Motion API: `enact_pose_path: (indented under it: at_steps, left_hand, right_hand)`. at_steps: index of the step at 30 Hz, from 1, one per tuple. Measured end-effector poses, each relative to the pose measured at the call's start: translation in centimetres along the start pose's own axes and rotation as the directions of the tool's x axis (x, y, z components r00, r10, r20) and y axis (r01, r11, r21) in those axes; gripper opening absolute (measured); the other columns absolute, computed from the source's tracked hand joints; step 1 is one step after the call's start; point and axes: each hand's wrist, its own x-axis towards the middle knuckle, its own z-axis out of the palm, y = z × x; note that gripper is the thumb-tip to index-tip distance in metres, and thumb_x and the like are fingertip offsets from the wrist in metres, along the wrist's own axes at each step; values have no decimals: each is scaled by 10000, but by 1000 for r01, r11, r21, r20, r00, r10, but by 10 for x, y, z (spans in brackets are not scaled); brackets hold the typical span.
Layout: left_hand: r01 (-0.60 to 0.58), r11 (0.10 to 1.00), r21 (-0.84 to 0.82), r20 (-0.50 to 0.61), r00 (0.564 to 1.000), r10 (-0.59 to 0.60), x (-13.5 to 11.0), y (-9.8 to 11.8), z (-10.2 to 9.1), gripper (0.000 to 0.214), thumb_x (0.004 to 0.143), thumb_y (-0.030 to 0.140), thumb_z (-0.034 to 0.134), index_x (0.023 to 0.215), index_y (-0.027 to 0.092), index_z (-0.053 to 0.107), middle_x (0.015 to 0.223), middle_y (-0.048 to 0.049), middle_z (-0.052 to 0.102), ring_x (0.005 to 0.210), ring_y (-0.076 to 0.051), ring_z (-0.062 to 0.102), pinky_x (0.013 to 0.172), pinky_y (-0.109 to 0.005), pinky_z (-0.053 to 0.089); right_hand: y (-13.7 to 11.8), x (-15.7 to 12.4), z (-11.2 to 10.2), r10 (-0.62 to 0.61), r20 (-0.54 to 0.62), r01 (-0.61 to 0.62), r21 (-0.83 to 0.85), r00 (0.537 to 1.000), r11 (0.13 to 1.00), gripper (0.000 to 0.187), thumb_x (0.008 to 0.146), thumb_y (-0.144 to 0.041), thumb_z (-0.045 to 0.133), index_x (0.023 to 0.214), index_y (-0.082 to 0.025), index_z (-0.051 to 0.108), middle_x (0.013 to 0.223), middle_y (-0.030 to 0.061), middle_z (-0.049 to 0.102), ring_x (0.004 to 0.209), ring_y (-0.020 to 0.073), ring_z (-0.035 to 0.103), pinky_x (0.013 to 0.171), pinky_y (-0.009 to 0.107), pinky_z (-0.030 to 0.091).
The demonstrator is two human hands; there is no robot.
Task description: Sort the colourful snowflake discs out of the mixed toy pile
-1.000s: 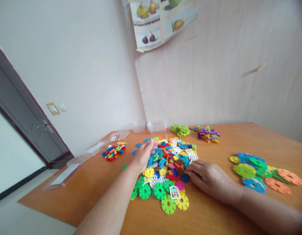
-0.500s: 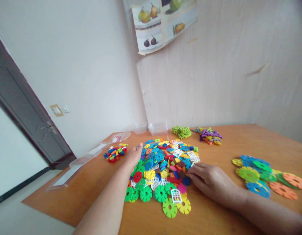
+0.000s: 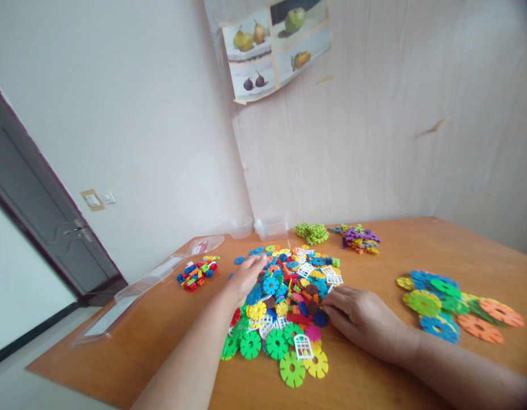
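Note:
A wide pile of mixed plastic toy pieces (image 3: 271,285) lies on the wooden table: notched discs, small bricks and white window-shaped pieces. Over its left side reaches my left hand (image 3: 247,276), fingers stretched toward the middle and partly hidden behind the hand; I see nothing held. My right hand (image 3: 366,319) rests low at the right edge, fingers slightly bent and touching or almost touching a dark blue disc (image 3: 320,318). A white window piece (image 3: 304,346) overlaps a lime-green disc (image 3: 292,369) and a yellow disc (image 3: 317,364) at the near edge.
Small bricks (image 3: 198,272) form a separate heap at left, beside clear plastic lids (image 3: 131,293). Clear containers (image 3: 272,228) stand against the wall. Behind are green interlocking pieces (image 3: 311,233) and a purple-yellow cluster (image 3: 361,236). Large notched discs (image 3: 443,304) lie at right.
My left hand has moved from the pile's left edge rightward over the pieces, now covering some of them. My right hand stays at the right edge. The view has shifted slightly.

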Motion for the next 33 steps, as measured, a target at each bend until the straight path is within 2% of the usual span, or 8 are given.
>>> enact_pose_path:
  at_steps: [7, 17, 24, 27, 30, 33]
  left_hand:
    - [-73, 996, -59, 105, 991, 79, -6, 6, 15, 604, 852, 686, 563, 1142, 170, 679, 1264, -132, 676, 1176, -284, 608, 937, -381, 451]
    - [-145, 987, -75, 121, 981, 153, -7, 17, 46, 630, 902, 693, 468, 1114, 151, 708, 1202, -140, 707, 1050, -247, 664, 850, -346, 467]
    - [-82, 971, -225, 131, 985, 114, -4, 28, 66, 688, 842, 750, 508, 1042, 125, 715, 1090, -162, 736, 950, -231, 694, 824, -331, 495]
    - [-66, 953, -295, 65, 994, 89, -3, 36, 62, 704, 820, 771, 518, 1002, 119, 710, 1016, -160, 747, 886, -214, 702, 794, -315, 502]
    - [-96, 941, -325, -81, 994, 73, -4, 42, 51, 725, 805, 792, 504, 993, 120, 700, 999, -159, 751, 875, -213, 708, 775, -307, 502]
    - [-132, 949, -285, -230, 971, 66, -7, 43, 41, 749, 803, 804, 477, 1012, 119, 692, 1035, -170, 752, 934, -237, 708, 813, -326, 504]
  right_hand:
    - [2, -1, 2, 4, 1, -4, 7, 1000, 1000, 288, 992, -300, 412, 880, -215, 663, 852, 59, 668, 797, 174, 628, 750, 274, 462]
    - [2, 0, 3, 0, -19, -1, -18, 1000, 1000, 282, 992, -291, 415, 870, -210, 656, 838, 57, 661, 786, 167, 621, 739, 267, 458]
    - [0, 2, 2, -37, -41, 34, -68, 998, 997, 277, 990, -269, 418, 863, -198, 655, 822, 57, 656, 782, 165, 615, 725, 267, 443]
    - [-11, 0, -3, -77, -64, 70, -93, 995, 993, 292, 995, -280, 410, 907, -195, 675, 827, 64, 654, 784, 176, 598, 720, 288, 436]
    - [-28, -5, -10, -186, -59, 183, -47, 981, 982, 309, 986, -383, 461, 1117, -214, 685, 975, 90, 677, 902, 216, 593, 807, 345, 448]
    - [-39, -11, -10, -318, 11, 317, 20, 948, 948, 530, 922, -584, 533, 1341, -266, 601, 1241, 116, 639, 1098, 279, 560, 955, 440, 422]
